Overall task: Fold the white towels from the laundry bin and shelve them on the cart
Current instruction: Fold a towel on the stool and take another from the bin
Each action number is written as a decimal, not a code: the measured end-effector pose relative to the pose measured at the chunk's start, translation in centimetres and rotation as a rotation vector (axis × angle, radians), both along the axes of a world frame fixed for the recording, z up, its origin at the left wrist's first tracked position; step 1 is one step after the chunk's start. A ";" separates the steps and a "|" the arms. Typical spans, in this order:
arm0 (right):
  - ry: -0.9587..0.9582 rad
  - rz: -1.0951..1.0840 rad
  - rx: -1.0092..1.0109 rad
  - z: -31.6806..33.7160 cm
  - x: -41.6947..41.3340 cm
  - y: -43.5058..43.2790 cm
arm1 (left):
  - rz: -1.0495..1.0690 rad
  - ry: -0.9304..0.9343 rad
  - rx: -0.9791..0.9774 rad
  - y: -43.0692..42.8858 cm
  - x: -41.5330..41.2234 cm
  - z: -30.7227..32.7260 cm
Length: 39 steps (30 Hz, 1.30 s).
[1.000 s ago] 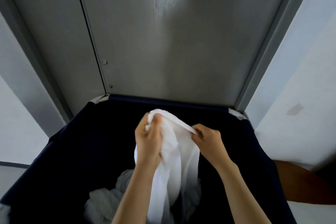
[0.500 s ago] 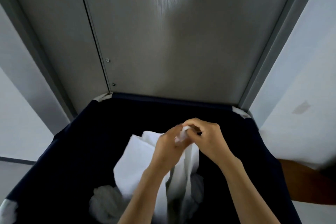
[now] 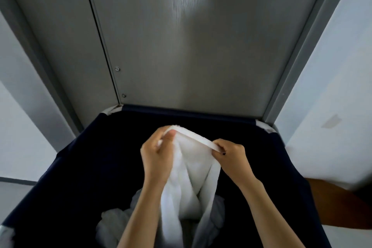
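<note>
The towel (image 3: 189,169) hangs over the bin (image 3: 80,167), its hem stretched between both hands. The left hand (image 3: 159,159) pinches one end, the right hand (image 3: 231,157) the other, equally near. The towel's length drops toward the loose towels (image 3: 114,221) below.

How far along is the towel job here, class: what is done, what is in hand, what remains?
Done: nothing visibly folded; no cart in view. In hand: the left hand and right hand stretch the hem of one white towel above the navy laundry bin. Left: folding and shelving it, then the crumpled towels in the bin.
</note>
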State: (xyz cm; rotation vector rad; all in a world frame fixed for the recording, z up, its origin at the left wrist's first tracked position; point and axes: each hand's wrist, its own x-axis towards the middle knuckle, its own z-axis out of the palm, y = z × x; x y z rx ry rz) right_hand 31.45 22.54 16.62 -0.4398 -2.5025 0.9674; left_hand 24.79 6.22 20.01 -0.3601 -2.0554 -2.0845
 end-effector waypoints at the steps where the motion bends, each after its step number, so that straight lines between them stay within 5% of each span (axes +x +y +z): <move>1: -0.004 -0.034 0.020 -0.4 0.1 0.5 | 0.056 -0.005 0.046 -0.6 -0.3 0.4; 4: -0.020 -0.140 0.012 -1.0 0.9 1.8 | 0.223 -0.042 0.124 -2.4 -2.0 0.5; 9: 0.064 -0.134 0.022 0.6 0.9 2.0 | 0.204 -0.121 -0.169 -3.3 -3.1 -0.9; 17: 0.097 0.084 -0.003 3.4 -0.3 -1.6 | -0.266 0.041 -0.495 1.1 0.1 -1.8; 25: 0.233 0.140 0.042 2.9 0.2 -1.8 | -0.163 0.272 -0.349 2.2 1.0 -2.5; 31: -0.125 -0.012 0.032 -0.9 0.6 0.7 | 0.111 0.101 -0.126 0.6 -0.4 -0.5; 35: -0.121 -0.143 -0.054 -0.9 1.2 1.2 | 0.118 -0.053 -0.302 -0.7 -1.8 -1.3; 39: 0.060 0.019 0.000 1.8 0.6 0.0 | -0.049 -0.020 -0.519 -0.1 -0.9 -2.6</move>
